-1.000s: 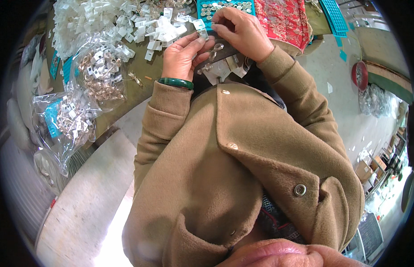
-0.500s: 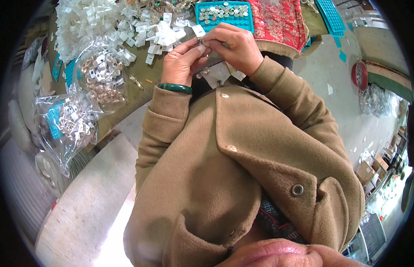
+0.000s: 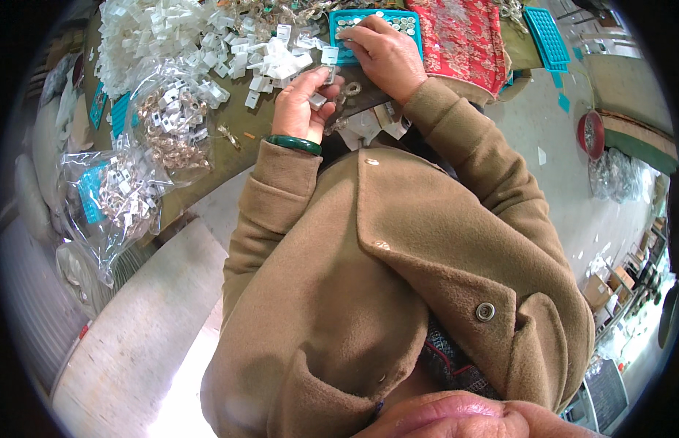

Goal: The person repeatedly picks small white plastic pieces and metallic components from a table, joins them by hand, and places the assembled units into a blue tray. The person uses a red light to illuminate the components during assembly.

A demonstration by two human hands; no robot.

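My left hand [image 3: 299, 106], with a dark green bangle [image 3: 292, 144] at its wrist, is closed on a small white plastic tag [image 3: 318, 101]. Another white tag [image 3: 330, 55] shows just beyond its fingertips; whether it is held too, I cannot tell. Beside these fingers is a pale loop of cord or chain [image 3: 351, 88]. My right hand [image 3: 387, 58] reaches over the turquoise tray [image 3: 418, 44], where several small round discs [image 3: 405, 22] sit in rows. Its thumb and fingers are drawn together at the discs on the tray's left side; what lies between them is hidden.
A large heap of white plastic tags [image 3: 153, 44] covers the table's far left. Clear bags of tagged trinkets [image 3: 171, 124] lie nearer, along the table edge. Red patterned cloth [image 3: 456, 44] is right of the tray. A red bowl [image 3: 590, 135] stands farther right.
My right hand has left my left hand and moved up onto the disc tray. My left hand stays nearly in place, still closed. The view has shifted slightly.
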